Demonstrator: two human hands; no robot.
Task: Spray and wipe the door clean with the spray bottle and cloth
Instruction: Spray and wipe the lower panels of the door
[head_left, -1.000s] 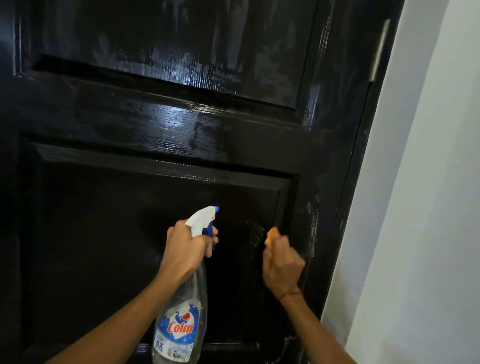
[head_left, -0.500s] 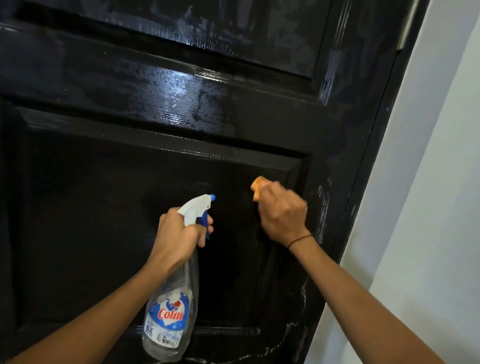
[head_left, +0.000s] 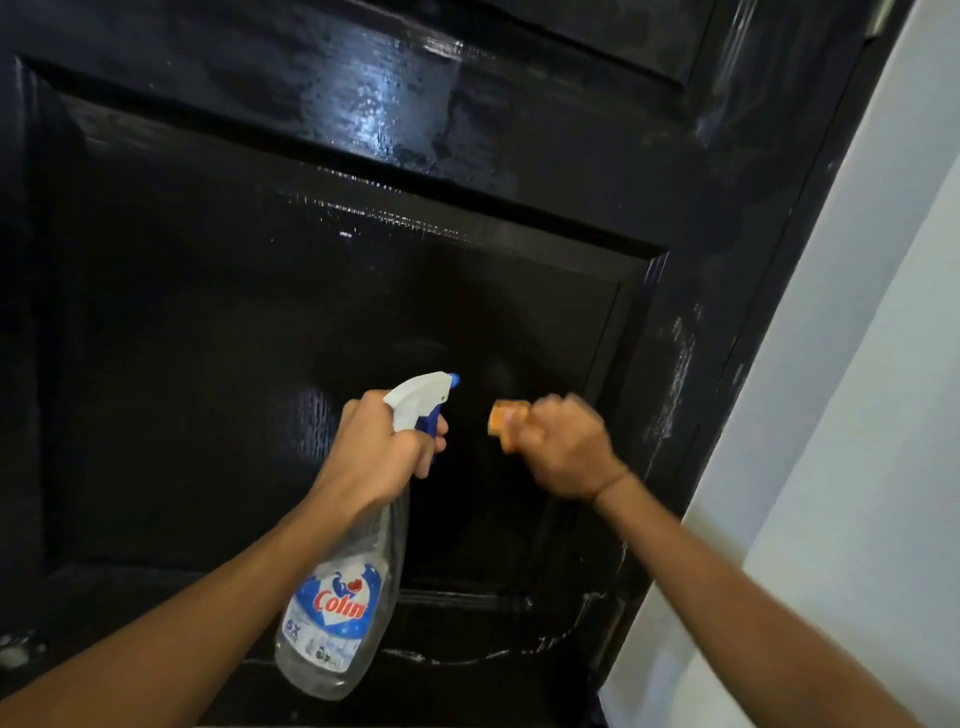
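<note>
Since the last frame my view has dipped lower on the door (head_left: 218, 364), so the glossy wet rail now sits near the top of the picture and the recessed lower panel fills the middle, while my right hand (head_left: 563, 449) has swung its cloth in toward the sprayer, leaving only a narrow gap between the two. I see my left hand (head_left: 376, 449) wrapped round the neck of the spray bottle (head_left: 337, 613), fingers curled over the blue trigger (head_left: 430, 423), with the white nozzle head (head_left: 422, 394) pointing up and to the right at the panel. Its clear body hangs down below my wrist, tilted, the "Colin" label facing me. My right hand is clenched into a fist round an orange cloth (head_left: 505, 423), of which only a small bunched end pokes out on the left side of the fist; that hand is blurred, and I cannot tell whether the cloth actually touches the panel. Whitish streaks and smears run down the door's right stile (head_left: 675, 364) and along the bottom rail. A pale wall (head_left: 857, 415) stands to the right of the door edge
</note>
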